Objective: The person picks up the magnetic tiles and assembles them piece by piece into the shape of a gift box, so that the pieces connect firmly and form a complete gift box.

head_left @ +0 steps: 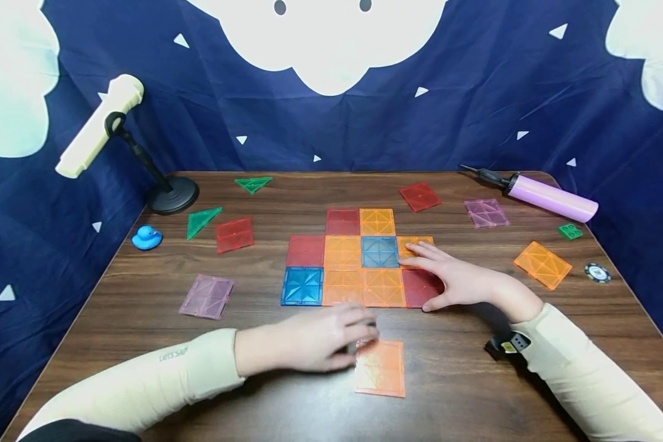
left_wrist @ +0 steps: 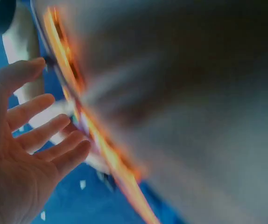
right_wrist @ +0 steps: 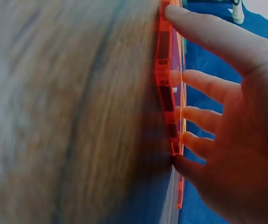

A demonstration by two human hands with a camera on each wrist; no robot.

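Flat translucent magnetic tiles lie edge to edge in the middle of the table, with a dark blue tile (head_left: 379,252), a bright blue tile (head_left: 302,286) and several orange and red ones. My right hand (head_left: 466,279) spreads its fingers over the right edge of this group. Its thumb touches the red tile (head_left: 418,287) at the lower right corner, while fingertips rest on the orange tile (head_left: 409,244) behind it. Slightly blurred, my left hand (head_left: 328,337) hovers beside a separate orange tile (head_left: 383,371) near the front. The left wrist view shows its fingers (left_wrist: 38,133) loosely extended, holding nothing.
Loose tiles lie around, including a purple tile (head_left: 207,296), a red tile (head_left: 234,234) and an orange tile (head_left: 543,265). A stand with a pale microphone shape (head_left: 100,127), a blue duck (head_left: 147,237), a purple pump (head_left: 555,197) and a poker chip (head_left: 597,272) sit near the edges.
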